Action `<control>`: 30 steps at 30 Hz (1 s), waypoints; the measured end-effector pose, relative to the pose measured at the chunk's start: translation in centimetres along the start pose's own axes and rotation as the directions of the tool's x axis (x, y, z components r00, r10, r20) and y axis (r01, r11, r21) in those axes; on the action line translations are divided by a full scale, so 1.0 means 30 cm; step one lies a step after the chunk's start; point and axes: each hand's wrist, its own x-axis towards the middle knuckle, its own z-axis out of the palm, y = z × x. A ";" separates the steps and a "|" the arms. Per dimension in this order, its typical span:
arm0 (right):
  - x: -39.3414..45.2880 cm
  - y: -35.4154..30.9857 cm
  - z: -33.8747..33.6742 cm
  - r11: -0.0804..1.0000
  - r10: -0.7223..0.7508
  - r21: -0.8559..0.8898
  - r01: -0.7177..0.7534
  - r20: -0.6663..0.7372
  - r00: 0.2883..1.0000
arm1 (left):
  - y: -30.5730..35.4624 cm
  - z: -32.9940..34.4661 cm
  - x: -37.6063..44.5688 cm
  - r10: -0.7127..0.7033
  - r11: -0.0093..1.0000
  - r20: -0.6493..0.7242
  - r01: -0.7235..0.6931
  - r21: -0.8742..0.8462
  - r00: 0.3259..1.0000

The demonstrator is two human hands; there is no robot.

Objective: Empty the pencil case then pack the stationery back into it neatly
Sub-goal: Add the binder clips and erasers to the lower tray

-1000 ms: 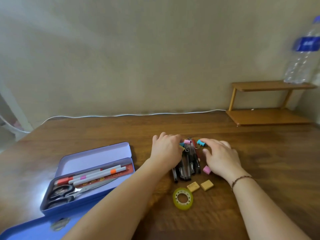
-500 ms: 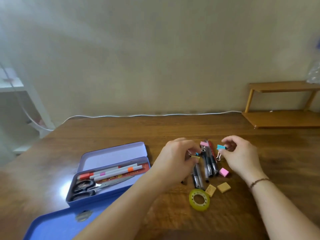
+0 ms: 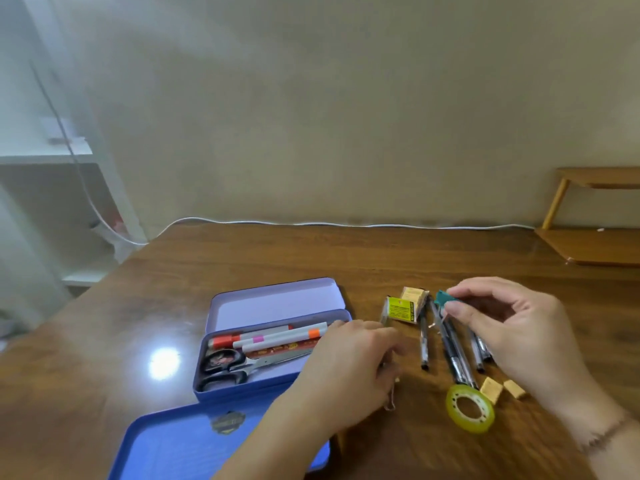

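Pencil case — open tin on the desk, left of our hands, already holding scissors and markers. Our right hand pinches a teal binder clip above the loose pens. Our left hand sits curled beside the tin; whether it holds anything we cannot tell. We judge the clip light, stiff and springy — best held by its flat body, as its wire arms may swing.

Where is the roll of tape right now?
In the head view the tape roll lies flat on the table, low and right of centre, just below the pens and beside two tan erasers.
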 end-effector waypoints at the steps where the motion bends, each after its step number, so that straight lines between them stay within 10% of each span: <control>1: -0.007 -0.031 0.015 0.998 0.012 0.063 -0.013 0.022 1.000 | -0.011 -0.008 -0.004 0.011 1.000 0.000 -0.011 0.014 1.000; 11: 0.128 -0.106 0.286 0.986 0.080 -0.167 -0.011 0.413 0.907 | -0.225 -0.126 -0.018 -0.407 0.881 -0.158 0.432 0.191 0.900; 30: 0.128 -0.095 0.437 0.843 0.063 -0.502 0.194 0.449 0.891 | -0.267 -0.096 -0.007 -0.519 0.839 -0.086 0.526 0.142 0.851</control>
